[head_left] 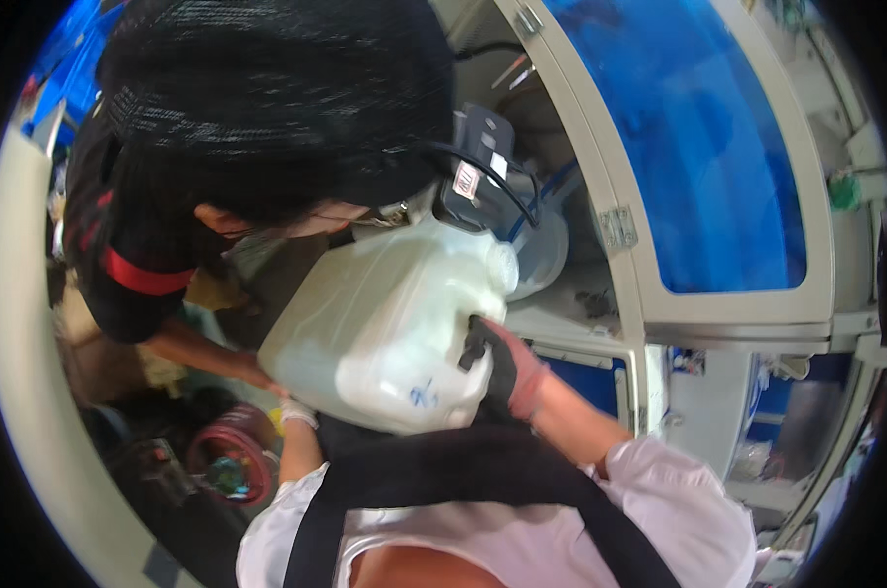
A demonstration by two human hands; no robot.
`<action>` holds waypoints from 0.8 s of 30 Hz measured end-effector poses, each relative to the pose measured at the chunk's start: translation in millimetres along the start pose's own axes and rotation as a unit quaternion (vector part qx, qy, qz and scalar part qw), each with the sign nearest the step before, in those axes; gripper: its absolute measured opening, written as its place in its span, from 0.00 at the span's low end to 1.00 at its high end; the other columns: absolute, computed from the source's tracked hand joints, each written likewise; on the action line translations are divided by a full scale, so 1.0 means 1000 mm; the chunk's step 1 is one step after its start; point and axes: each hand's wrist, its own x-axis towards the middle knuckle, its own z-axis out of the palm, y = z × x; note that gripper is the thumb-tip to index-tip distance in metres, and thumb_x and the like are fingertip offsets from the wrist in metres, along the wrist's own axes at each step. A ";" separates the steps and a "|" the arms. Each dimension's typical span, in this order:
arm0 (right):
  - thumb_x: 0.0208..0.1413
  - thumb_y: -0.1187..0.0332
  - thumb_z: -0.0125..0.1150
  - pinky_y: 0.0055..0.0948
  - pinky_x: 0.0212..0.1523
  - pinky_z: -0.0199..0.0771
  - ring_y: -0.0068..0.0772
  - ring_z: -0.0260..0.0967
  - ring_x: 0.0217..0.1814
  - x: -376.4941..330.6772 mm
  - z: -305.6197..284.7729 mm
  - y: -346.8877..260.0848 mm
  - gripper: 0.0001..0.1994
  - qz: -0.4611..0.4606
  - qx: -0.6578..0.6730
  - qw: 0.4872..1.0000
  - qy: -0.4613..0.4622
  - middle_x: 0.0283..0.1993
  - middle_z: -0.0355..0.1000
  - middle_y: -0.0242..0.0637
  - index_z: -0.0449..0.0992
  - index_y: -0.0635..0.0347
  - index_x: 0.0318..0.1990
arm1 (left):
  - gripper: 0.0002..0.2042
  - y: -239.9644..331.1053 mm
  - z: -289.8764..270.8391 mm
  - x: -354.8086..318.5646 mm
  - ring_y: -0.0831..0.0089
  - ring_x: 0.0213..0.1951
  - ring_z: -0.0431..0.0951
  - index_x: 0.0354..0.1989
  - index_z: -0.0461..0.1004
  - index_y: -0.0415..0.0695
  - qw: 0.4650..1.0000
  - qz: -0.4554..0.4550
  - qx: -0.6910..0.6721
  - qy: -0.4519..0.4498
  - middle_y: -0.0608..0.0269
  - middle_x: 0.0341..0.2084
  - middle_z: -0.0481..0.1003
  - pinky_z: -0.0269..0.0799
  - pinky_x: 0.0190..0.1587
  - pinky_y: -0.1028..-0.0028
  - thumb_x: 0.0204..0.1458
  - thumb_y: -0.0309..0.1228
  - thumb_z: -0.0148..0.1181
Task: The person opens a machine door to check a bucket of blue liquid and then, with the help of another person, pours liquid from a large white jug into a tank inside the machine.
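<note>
A large translucent white plastic jerrycan point(365, 304) lies tilted on its side in front of my chest, with pale liquid inside. Its round white cap point(503, 267) points to the upper right. My right hand point(512, 370), in a black and red glove, is closed around the can's handle. At the can's lower left edge my left hand point(296, 413), in a white glove, holds it from below; the fingers are mostly hidden. A co-worker point(149, 265) in a black shirt with a red sleeve band bends over the can, one hand point(255, 372) against its left end.
Beyond the cap sit a black device point(482, 147) with cables and a translucent bucket point(546, 245), inside a light frame. A hinged door point(615, 225) with a blue window stands at the right. On the lower left is a red bucket point(230, 459).
</note>
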 end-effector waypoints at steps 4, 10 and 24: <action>0.64 0.63 0.51 0.32 0.36 0.72 0.30 0.64 0.29 -0.002 -0.013 -0.058 0.09 -0.039 0.029 0.999 -0.012 0.26 0.63 0.32 0.70 0.57 0.34 | 0.32 0.007 0.065 -0.026 0.61 0.61 0.65 0.66 0.59 0.47 1.000 0.015 0.006 0.000 0.61 0.62 0.66 0.59 0.63 0.58 0.61 0.57 0.37; 0.62 0.63 0.55 0.28 0.33 0.72 0.27 0.67 0.29 0.012 -0.067 -0.124 0.08 -0.067 0.043 0.997 -0.002 0.26 0.69 0.31 0.72 0.56 0.34 | 0.32 0.007 0.113 -0.059 0.60 0.61 0.66 0.65 0.60 0.47 0.999 0.028 0.034 0.008 0.61 0.62 0.66 0.59 0.63 0.58 0.61 0.57 0.37; 0.62 0.64 0.54 0.30 0.39 0.73 0.31 0.71 0.33 0.070 -0.151 -0.131 0.09 -0.084 0.035 0.996 -0.005 0.30 0.72 0.34 0.74 0.59 0.35 | 0.31 0.045 0.147 -0.119 0.58 0.60 0.67 0.63 0.63 0.47 0.994 0.074 0.085 0.003 0.60 0.60 0.68 0.61 0.62 0.56 0.61 0.57 0.37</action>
